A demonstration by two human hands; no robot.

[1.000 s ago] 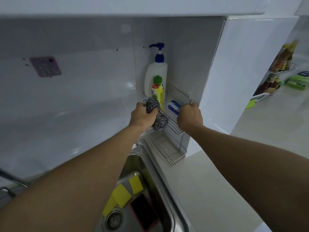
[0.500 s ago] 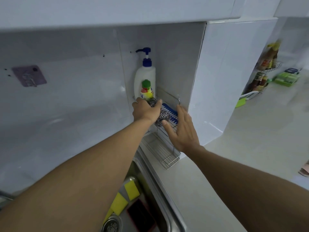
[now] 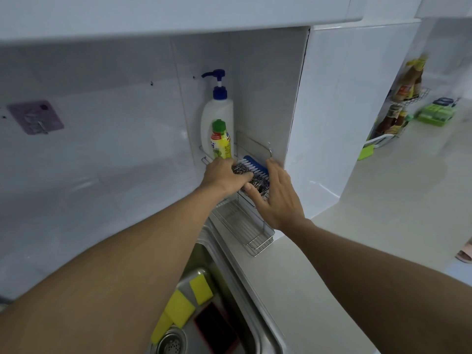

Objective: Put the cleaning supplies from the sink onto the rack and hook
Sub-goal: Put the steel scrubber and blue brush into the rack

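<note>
Now the left hand (image 3: 224, 175) grips the steel scourers (image 3: 240, 168) on the upper shelf of the rack (image 3: 255, 241), beside the blue brush (image 3: 255, 165); the right hand (image 3: 278, 198) is spread open at the edge. Crowded there, they could tumble off on release.

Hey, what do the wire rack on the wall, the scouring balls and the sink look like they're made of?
The wire rack looks like thin metal rods, probably steel, with a bright polished finish that glints. The scouring balls are tangled silvery strands that sparkle, likely steel wool. The sink appears to be stainless steel, with a brushed grey sheen and soft reflections.
</note>
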